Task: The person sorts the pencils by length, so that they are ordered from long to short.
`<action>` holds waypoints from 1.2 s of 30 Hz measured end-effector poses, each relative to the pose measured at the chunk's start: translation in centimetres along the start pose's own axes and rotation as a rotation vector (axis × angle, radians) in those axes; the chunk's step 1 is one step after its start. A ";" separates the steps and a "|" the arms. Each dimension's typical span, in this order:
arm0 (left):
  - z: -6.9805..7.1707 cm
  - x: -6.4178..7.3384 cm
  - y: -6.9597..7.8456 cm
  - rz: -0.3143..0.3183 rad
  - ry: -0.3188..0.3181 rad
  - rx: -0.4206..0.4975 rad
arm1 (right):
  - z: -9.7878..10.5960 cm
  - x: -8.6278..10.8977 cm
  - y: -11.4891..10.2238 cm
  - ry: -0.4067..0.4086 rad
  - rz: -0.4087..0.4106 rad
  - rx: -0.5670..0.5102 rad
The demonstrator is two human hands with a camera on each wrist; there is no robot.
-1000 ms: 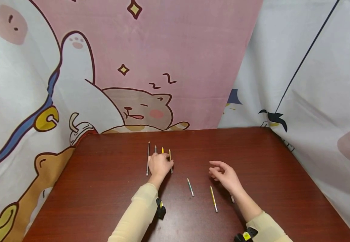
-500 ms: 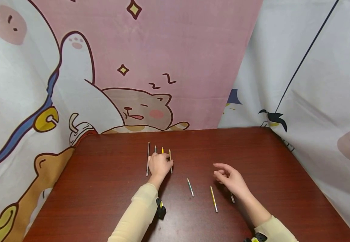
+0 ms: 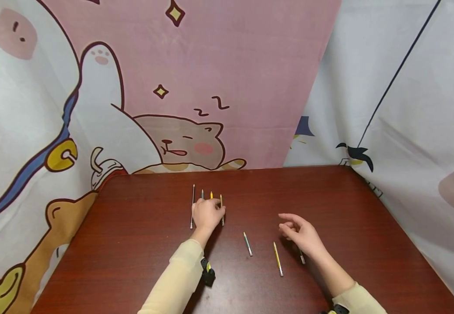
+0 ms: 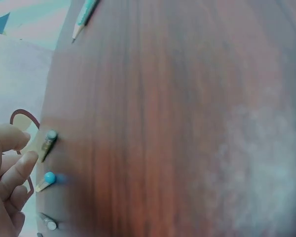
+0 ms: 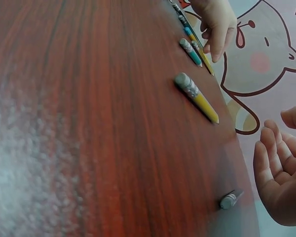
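Observation:
Over a row of several pencils my left hand (image 3: pixel 207 213) stays low, fingers loosely bent, with no visible grip. Its thumb side is beside the rightmost yellow pencil (image 3: pixel 221 204); whether it touches is unclear. A long dark pencil (image 3: pixel 192 207) lies at the row's left end, and the hand covers much of the pencils between. My right hand (image 3: pixel 303 235) hovers farther right, fingers relaxed and holding nothing. Below it a pencil (image 3: pixel 302 258) shows only its eraser end. To its left lie a yellow pencil (image 3: pixel 278 259) and a shorter green pencil (image 3: pixel 248 244).
All of this lies on a reddish-brown wooden table (image 3: pixel 144 257). A cartoon-printed cloth (image 3: pixel 250 87) hangs behind the far edge, and white fabric (image 3: pixel 415 131) bounds the right side. Both wrists wear black camera mounts.
My right hand has shifted a little right and nearer, then nearly stopped, showing more of the pencil beneath. My left hand and the pencils have kept their places.

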State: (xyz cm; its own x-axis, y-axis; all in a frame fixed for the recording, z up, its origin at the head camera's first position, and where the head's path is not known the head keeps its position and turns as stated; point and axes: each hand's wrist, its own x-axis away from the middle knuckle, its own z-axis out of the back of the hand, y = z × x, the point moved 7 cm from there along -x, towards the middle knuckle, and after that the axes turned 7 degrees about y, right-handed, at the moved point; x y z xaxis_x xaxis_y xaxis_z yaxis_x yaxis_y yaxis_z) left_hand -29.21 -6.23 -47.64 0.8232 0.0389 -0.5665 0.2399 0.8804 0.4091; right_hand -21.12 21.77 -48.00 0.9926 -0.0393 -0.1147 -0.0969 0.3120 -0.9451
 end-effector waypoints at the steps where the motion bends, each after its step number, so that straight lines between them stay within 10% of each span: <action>1: 0.1 0.0 0.0 0.005 -0.012 0.017 | 0.0 0.0 0.0 -0.002 0.000 0.003; 14: 2.3 -0.2 -1.0 0.031 -0.173 0.166 | 0.7 0.1 0.5 -0.001 0.032 0.031; 36: 6.5 2.9 -4.3 0.006 -0.156 0.356 | 3.7 1.0 1.4 0.028 -0.008 0.156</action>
State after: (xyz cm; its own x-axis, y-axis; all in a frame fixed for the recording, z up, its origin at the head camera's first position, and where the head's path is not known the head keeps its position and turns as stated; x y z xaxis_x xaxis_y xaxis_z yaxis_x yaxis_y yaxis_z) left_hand -24.52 -12.94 -46.40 0.8869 -0.0525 -0.4589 0.3755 0.6605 0.6502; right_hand -20.03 25.65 -48.26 0.9907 -0.0679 -0.1181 -0.0745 0.4552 -0.8873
